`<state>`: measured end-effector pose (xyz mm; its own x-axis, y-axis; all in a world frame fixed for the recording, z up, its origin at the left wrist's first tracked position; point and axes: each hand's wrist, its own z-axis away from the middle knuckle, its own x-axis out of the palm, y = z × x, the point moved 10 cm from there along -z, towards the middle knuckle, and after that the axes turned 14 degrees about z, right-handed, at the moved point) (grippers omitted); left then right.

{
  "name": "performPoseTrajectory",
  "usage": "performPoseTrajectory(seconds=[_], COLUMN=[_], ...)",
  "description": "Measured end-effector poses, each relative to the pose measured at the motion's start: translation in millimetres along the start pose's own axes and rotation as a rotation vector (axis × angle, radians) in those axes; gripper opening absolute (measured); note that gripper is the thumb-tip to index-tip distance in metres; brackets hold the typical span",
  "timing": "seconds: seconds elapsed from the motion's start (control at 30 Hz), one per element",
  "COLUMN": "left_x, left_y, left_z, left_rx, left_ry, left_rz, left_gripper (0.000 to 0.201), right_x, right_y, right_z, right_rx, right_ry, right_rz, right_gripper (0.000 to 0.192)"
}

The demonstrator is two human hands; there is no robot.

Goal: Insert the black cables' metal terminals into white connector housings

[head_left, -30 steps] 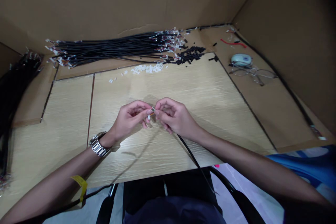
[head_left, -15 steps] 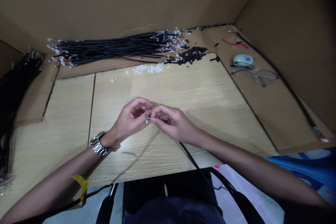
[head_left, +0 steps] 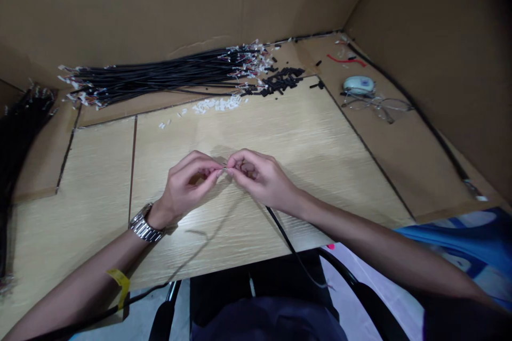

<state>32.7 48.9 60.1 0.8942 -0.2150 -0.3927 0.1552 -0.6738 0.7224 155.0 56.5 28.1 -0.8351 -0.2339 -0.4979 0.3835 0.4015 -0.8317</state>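
Over the middle of the wooden table [head_left: 312, 144], my left hand [head_left: 192, 178] and my right hand [head_left: 262, 176] meet fingertip to fingertip. Each one pinches thin wire ends, which show as a small light strip between the fingers; the exact part is too small to make out. A black cable [head_left: 282, 226] runs from under my right hand, past the table edge, and hangs down toward my lap. My left wrist wears a metal watch [head_left: 146, 224]. The palms and the cable's end inside the right hand are hidden.
A bundle of black cables [head_left: 160, 74] lies along the back, with white pieces [head_left: 218, 104] and short black tubes [head_left: 284, 81] before it. Another bundle [head_left: 28, 138] sits left. Eyeglasses [head_left: 378, 104], a pale rounded case [head_left: 359, 84] and a thick cable [head_left: 428, 122] lie right.
My left hand has moved slightly left and its fingertips now pinch the wire end held by my right hand. The hands have risen a little; the view has shifted slightly.
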Motion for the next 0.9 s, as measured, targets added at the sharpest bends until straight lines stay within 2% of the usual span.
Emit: performPoseTrajectory(seconds=[0.2, 0.5, 0.9], left_x=[-4.6, -1.9, 5.3], left_y=[1, -4, 7], left_z=[0, 1, 7], left_rx=[0.063, 0.003, 0.100], left_ry=[-0.003, 0.010, -0.062], left_rz=[-0.108, -0.062, -0.182], left_gripper=[0.015, 0.017, 0.025], right_x=[-3, -6, -13], right_y=[-1, -3, 1], right_z=[0, -1, -1], right_rx=[-0.017, -0.040, 0.006], right_ry=[0.031, 0.044, 0.121], right_rz=[0.028, 0.070, 0.139], right_gripper=[0.005, 0.004, 0.003])
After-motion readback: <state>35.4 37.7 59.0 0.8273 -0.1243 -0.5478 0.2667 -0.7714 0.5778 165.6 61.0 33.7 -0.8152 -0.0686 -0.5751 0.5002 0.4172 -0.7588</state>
